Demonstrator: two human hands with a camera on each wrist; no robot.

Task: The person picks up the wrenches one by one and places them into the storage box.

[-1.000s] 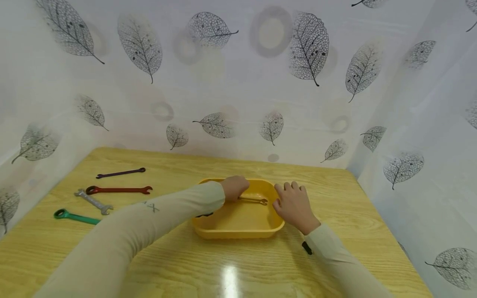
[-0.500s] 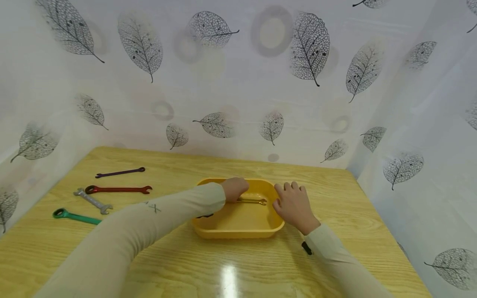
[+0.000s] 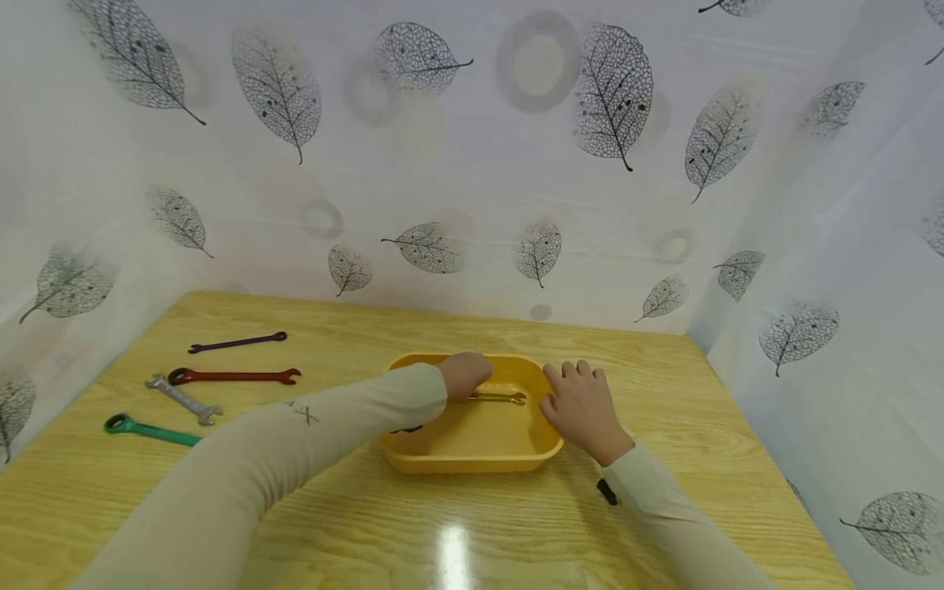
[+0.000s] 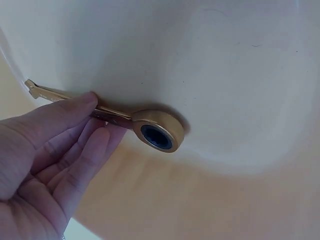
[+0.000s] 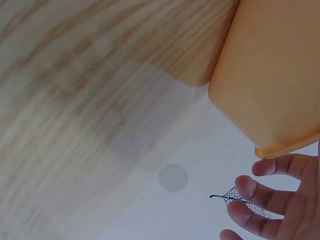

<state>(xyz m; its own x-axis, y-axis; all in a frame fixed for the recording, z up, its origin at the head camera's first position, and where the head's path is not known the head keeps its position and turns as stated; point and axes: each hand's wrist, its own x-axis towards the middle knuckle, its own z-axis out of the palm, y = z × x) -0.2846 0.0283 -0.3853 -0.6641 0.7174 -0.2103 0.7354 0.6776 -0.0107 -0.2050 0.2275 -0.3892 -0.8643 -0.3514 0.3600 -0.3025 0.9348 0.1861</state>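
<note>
My left hand point(image 3: 465, 374) reaches into a yellow plastic tub point(image 3: 472, 464). Thumb and fingers pinch the shaft of a gold combination wrench point(image 4: 115, 116). Its ring end, with a dark socket, points right in the left wrist view; the open end point(image 3: 519, 398) shows past the hand in the head view. The wrench lies close over the tub's floor. At the tub's right side, my right hand point(image 3: 586, 410) holds the rim, thumb over the inside. In the right wrist view its index fingertip point(image 5: 264, 167) meets the rim from outside, and the other fingers spread loosely beside it.
On the wooden table's left side lie a purple wrench point(image 3: 238, 342), a red wrench point(image 3: 236, 376), a silver wrench point(image 3: 183, 399) and a green wrench point(image 3: 155, 431), the last partly behind the left sleeve point(image 3: 295, 442). A leaf-printed white curtain point(image 3: 472, 164) encloses the back and sides.
The gold wrench's open end has shifted slightly left inside the tub, with the left hand a touch lower. My right hand and the tub have stayed put.
</note>
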